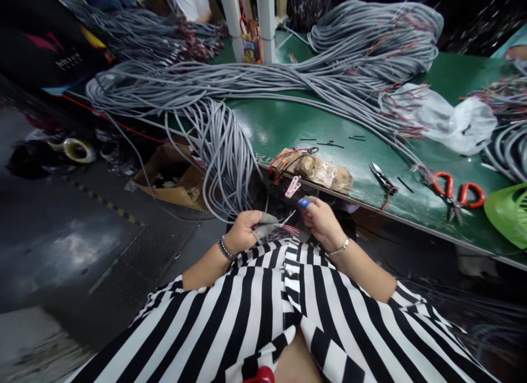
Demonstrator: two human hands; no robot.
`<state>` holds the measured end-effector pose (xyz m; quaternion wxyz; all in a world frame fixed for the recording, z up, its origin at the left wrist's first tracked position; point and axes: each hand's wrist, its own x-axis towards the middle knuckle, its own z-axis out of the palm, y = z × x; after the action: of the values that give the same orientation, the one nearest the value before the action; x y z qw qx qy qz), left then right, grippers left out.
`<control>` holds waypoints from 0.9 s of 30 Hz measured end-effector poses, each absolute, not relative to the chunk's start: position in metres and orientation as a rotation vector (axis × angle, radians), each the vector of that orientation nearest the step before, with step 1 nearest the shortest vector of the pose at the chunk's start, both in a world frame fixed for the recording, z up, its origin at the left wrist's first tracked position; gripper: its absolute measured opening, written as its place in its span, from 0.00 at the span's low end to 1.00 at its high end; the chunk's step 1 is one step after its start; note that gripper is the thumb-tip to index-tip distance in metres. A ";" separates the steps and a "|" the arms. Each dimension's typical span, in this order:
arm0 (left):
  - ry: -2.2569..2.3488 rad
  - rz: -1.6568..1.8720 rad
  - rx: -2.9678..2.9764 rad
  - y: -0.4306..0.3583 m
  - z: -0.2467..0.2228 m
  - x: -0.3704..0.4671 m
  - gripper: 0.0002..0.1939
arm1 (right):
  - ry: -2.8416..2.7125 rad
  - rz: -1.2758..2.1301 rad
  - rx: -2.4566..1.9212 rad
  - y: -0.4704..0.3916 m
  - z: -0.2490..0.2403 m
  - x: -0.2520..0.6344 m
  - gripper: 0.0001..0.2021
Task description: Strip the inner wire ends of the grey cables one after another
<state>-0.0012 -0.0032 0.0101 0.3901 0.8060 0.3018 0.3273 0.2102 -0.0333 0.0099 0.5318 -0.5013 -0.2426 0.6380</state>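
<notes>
My left hand [244, 232], with pale covers on its fingertips, is closed on a grey cable whose thin coloured wires [291, 229] fan out past the fingers. A pale strand points up and right from the same end. Close by on the right, my right hand [323, 223] has its fingers curled in, with blue tape [304, 202] round one digit. What it may be pinching is too small to tell. The hanging loops of grey cable [226, 158] drop from the table edge just behind my left hand.
On the green table [263, 122] lie long grey cable bundles [197, 78], orange-handled scissors [457, 196], small cutters [382, 177], a taped block [319, 172] with a pink clip [292, 186], a plastic bag [448, 119] and a green basket [508, 213]. A cardboard box [173, 191] stands below left. Another person's sleeve [191, 4] shows behind.
</notes>
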 end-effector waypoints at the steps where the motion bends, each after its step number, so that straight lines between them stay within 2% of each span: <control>1: 0.759 0.873 2.044 -0.003 0.011 -0.002 0.07 | -0.526 1.474 -1.188 -0.032 0.009 0.216 0.18; 5: 0.775 1.060 2.052 0.004 0.015 -0.006 0.07 | -0.547 1.483 -1.129 -0.026 0.004 0.236 0.18; 12: 0.857 1.162 1.905 0.020 0.018 0.010 0.09 | -0.762 1.722 -1.064 -0.004 0.014 0.229 0.25; 16: 0.863 1.170 1.813 0.024 0.017 0.023 0.10 | -0.716 1.652 -1.079 0.006 0.015 0.219 0.24; 22: 0.881 1.181 1.758 0.028 0.010 0.027 0.10 | -0.612 1.367 -1.049 0.005 -0.004 0.208 0.24; 27: 0.872 1.141 1.801 0.030 0.004 0.029 0.10 | -0.572 1.548 -0.979 0.010 -0.010 0.207 0.25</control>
<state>0.0293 0.0296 0.0038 0.4070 0.7141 0.3458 0.4526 0.2067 0.0098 -0.0102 0.5742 -0.4177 -0.2440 0.6605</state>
